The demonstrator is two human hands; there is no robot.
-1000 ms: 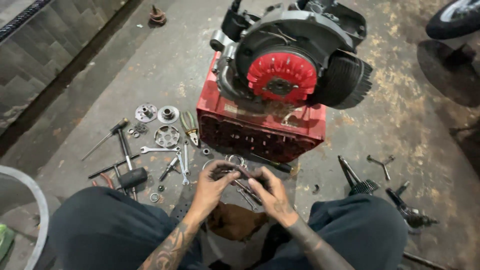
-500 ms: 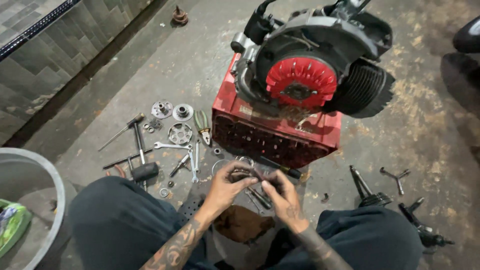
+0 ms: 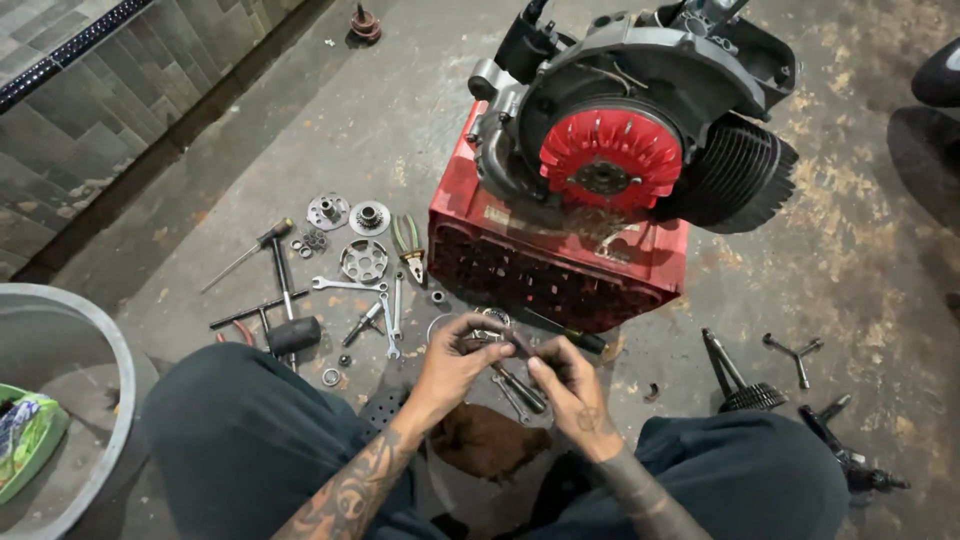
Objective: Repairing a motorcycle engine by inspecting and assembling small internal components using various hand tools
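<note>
Right in front of the red crate (image 3: 560, 265), on the near side of it, both hands are together over the floor, working on one small dark metal part (image 3: 497, 343). Left hand (image 3: 455, 362) has its fingers curled around the part's left end, and right hand (image 3: 572, 385) pinches the other end with thumb and fingertips, so both are clamped on the same piece. Can't really tell what the part is, it's mostly hidden by fingers.

Under the hands, nearer than the crate, there's a brown rag (image 3: 487, 440) on the floor between the knees, plus a couple of tools (image 3: 520, 385) lying just beside it.

Left of the crate is the usual mess: spanners (image 3: 390, 310), a mallet with a black head (image 3: 290, 335), a hammer (image 3: 248, 255), pliers (image 3: 408, 240) and some round gear-ish discs (image 3: 362, 260). Way further left of it sits a grey tub (image 3: 95, 360) with a green bag (image 3: 25, 440) in it.

Right of the crate, a toothed shaft (image 3: 735, 375) and a Y-shaped wrench (image 3: 795, 352) lie on the concrete.

On top of the crate sits the engine (image 3: 640, 110), red fan wheel (image 3: 610, 160) facing up, finned cylinder (image 3: 740, 175) sticking out right.
</note>
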